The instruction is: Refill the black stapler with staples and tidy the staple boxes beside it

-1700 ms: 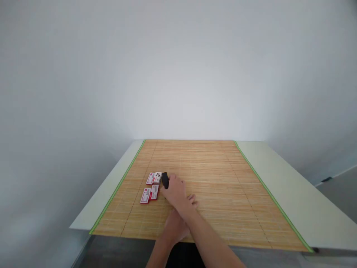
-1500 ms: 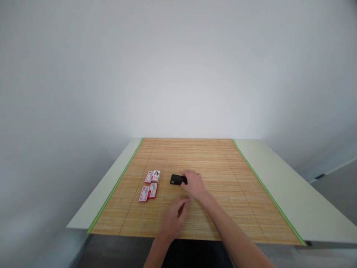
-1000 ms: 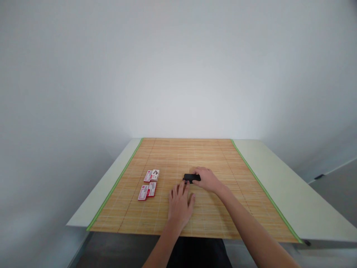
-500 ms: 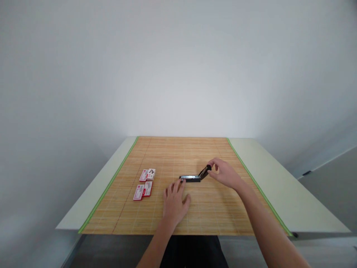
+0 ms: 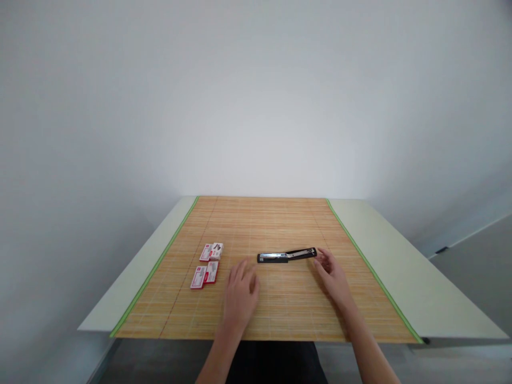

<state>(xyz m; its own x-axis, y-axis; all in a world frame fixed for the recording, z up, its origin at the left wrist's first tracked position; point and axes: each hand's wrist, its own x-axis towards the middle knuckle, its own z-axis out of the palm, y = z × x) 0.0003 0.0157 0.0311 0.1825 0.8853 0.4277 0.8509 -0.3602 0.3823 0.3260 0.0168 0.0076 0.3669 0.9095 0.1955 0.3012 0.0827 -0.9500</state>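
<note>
A black stapler [image 5: 273,257] lies on the bamboo mat with its top arm swung back to the right, nearly flat, showing the silvery metal inside. At the tip of that arm is my right hand [image 5: 334,277], fingers loosely bent and apart; whether a fingertip still touches it, I cannot tell. My left hand [image 5: 240,293] hovers low over the mat, left of the stapler's base, its fingers slightly blurred, loosely spread and holding nothing. Farther left are several small red-and-white boxes [image 5: 198,277], grouped in two overlapping pairs.
The bamboo mat [image 5: 260,218] with green edging covers the middle of a white table [image 5: 376,245]. A plain wall [image 5: 256,106] rises behind the table. The table's front edge runs just before my lap.
The stapler's top arm has gone from raised at an angle to almost flat on the right. My right hand has moved down and right with it; my left hand has left the base, moving left.
</note>
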